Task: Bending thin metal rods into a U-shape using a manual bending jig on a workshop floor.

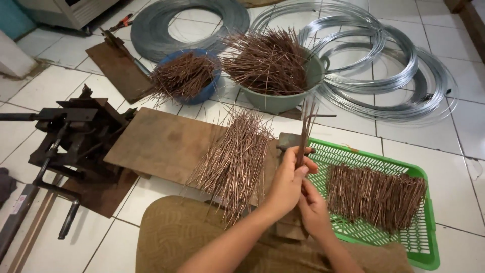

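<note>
Left hand (287, 183) clenched around a small bundle of coppery wire pieces (305, 132), held upright, tips fanning out above the fist. Right hand (314, 212) just below and touching, fingers pinched on the lower ends of the same bundle — seemingly squaring them up. Judged from this: gathering and aligning a handful, mid-step, with the bundle not yet laid down anywhere.

Next move likely calls for keeping the grip tight enough that no piece slips, ends level, then a short carry sideways; loose ends could snag on neighbouring wire.

Outward from the hands: a loose heap of the same wire pieces (235, 159) just to the left, spread over a wooden board (159, 144). To the right, close by, a green plastic basket (399, 162) with a neat row of bent wire pieces (376, 194) lying inside. A small metal jig (289, 140) directly behind the bundle, partly hidden.

Farther off — a blue bowl (204, 91) and a grey-green basin (283, 101), both bristling with cut wire. Beyond those, coils of grey wire (384, 76) on the white tiled floor (454, 172). At far left, a dark metal lever machine (76, 136).
</note>
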